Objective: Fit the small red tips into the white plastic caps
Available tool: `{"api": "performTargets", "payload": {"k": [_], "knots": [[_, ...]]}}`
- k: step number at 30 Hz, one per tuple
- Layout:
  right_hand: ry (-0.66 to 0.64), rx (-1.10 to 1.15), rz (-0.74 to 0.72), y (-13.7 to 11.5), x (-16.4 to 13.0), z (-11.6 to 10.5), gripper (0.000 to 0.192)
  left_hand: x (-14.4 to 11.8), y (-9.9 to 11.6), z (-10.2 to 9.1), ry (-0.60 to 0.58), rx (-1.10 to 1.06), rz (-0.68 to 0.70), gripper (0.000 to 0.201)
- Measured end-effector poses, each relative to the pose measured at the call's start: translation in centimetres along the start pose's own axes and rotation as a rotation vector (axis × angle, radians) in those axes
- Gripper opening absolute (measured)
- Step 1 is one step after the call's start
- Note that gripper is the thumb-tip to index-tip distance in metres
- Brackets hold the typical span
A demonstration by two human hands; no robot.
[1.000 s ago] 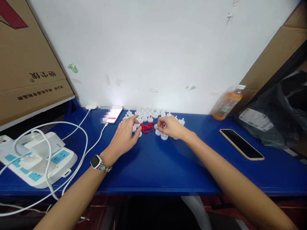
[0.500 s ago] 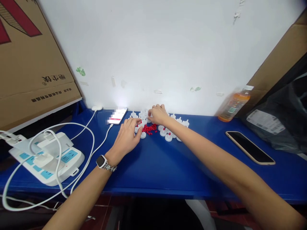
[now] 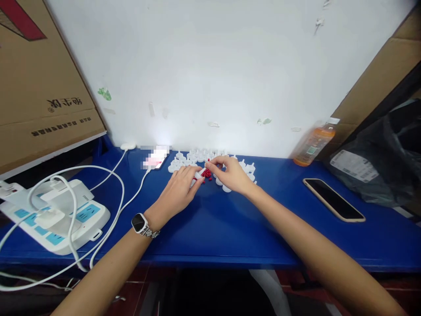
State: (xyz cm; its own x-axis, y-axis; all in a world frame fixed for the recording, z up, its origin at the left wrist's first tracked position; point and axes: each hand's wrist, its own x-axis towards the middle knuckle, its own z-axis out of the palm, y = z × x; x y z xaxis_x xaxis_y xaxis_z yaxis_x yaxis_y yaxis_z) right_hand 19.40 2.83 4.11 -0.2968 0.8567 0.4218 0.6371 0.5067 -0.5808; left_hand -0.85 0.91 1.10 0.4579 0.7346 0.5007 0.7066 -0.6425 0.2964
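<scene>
Desk: blue desk [image 3: 210, 228] running the whole width, pushed up against a white wall [image 3: 210, 66].
Box: big cardboard box [image 3: 39, 87] leaning at far left, printed side facing us.
Bag: black plastic bag [image 3: 381, 162] with a label, far right.
Power strip: white and blue power strip [image 3: 55, 215] at near left, white cables [image 3: 112, 206] looping off it toward the wall.
Phones: one dark phone [image 3: 333, 198] lying flat on the right, another lit phone [image 3: 154, 159] at the back, plugged in.
Bottle: orange drink bottle [image 3: 312, 142] standing by the wall, right of center.
Left hand: left hand [image 3: 179, 191], watch [image 3: 140, 223] on the wrist, fingers pinched on a small white cap [image 3: 199, 174], right next to the red pile.
Right hand: right hand [image 3: 230, 173] meets the left at that same cap, fingertips curled in narrow; can't tell if it's pinching a red piece, too tiny.
White caps: cluster of white caps [image 3: 194, 156] spread at the far middle of the desk, behind and beside both hands.
Red bits: little heap of red beads [image 3: 207, 174] between the two hands, touching the desk.
</scene>
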Motion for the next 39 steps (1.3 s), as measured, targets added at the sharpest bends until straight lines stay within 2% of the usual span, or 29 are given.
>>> {"api": "performTargets", "payload": {"k": [2,6,9,12,14,16,19,21,24,29,36,39], "knots": [[-0.024,-0.199,-0.037,1.1,-0.3,0.0,0.023,-0.1,0.0,0.0,-0.038,0.0,-0.005,0.038],[-0.168,-0.526,-0.176,2.5,-0.3,0.4,0.016,-0.2,-0.1,0.0,-0.077,0.016,-0.005,0.04],[-0.205,-0.632,-0.195,2.6,0.0,1.2,0.014,-0.1,-0.1,0.1,-0.086,0.023,0.005,0.04],[-0.208,-0.64,-0.192,2.8,0.4,1.7,0.014,-0.2,-0.1,0.2,-0.09,0.023,0.008,0.04],[-0.177,-0.577,-0.186,2.9,0.5,1.8,0.014,-0.2,-0.2,0.1,-0.086,0.023,0.009,0.04],[-0.107,-0.409,-0.145,2.9,0.4,1.7,0.013,-0.1,-0.1,0.1,-0.071,0.025,0.006,0.04],[0.074,0.086,0.023,2.4,0.3,1.7,0.012,0.0,0.1,0.1,-0.046,0.039,-0.005,0.04],[0.18,0.434,0.134,1.9,0.1,2.1,0.021,0.0,0.3,0.2,-0.023,0.056,-0.002,0.041],[0.241,0.728,0.204,1.1,-0.2,2.9,0.029,0.0,0.7,0.6,0.017,0.086,0.013,0.042],[0.286,0.834,0.223,0.3,-0.6,3.9,0.031,0.0,1.2,1.1,0.022,0.11,0.024,0.042],[0.393,0.873,0.24,-0.2,-0.9,3.6,0.032,0.1,1.2,1.2,0.063,0.09,0.014,0.04],[0.395,0.87,0.238,-0.4,-1.0,3.6,0.035,0.2,1.1,1.0,0.081,0.068,0.018,0.04]]}}
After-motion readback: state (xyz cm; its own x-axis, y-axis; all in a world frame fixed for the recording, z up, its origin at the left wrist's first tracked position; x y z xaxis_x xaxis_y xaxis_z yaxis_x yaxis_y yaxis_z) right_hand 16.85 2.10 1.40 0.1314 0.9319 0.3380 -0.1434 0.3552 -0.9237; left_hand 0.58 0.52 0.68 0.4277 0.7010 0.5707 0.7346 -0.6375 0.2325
